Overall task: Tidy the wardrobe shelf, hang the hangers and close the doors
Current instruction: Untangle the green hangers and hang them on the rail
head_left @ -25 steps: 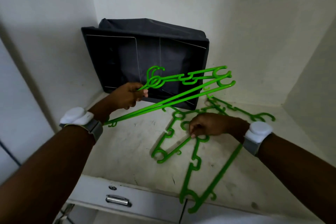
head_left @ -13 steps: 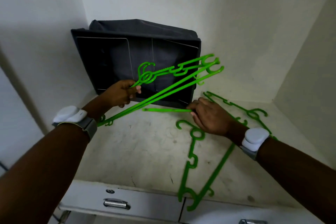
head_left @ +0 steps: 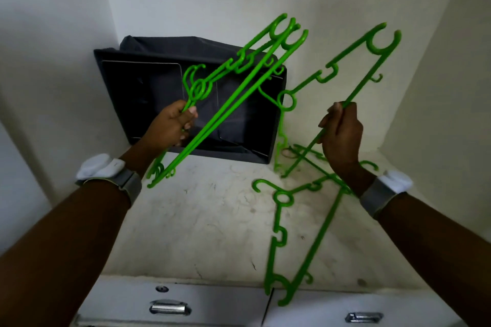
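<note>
Bundle of bright green plastic hangers (head_left: 233, 103) gripped in left hand (head_left: 170, 127), one more green plastic hanger (head_left: 345, 71) gripped by right hand (head_left: 341, 135), both raised above white scuffed wardrobe shelf (head_left: 202, 225) before dark grey fabric box (head_left: 159, 93).

left forearm (head_left: 61, 233): bare, no sleeve | left wrist: white pod (head_left: 99, 167) on grey strap (head_left: 131, 184) | right wrist: same white pod (head_left: 397, 180), grey strap (head_left: 374, 198)

Dark fabric storage box (head_left: 148, 103) against the wall; two metal drawer handles (head_left: 170, 308) below.
</note>
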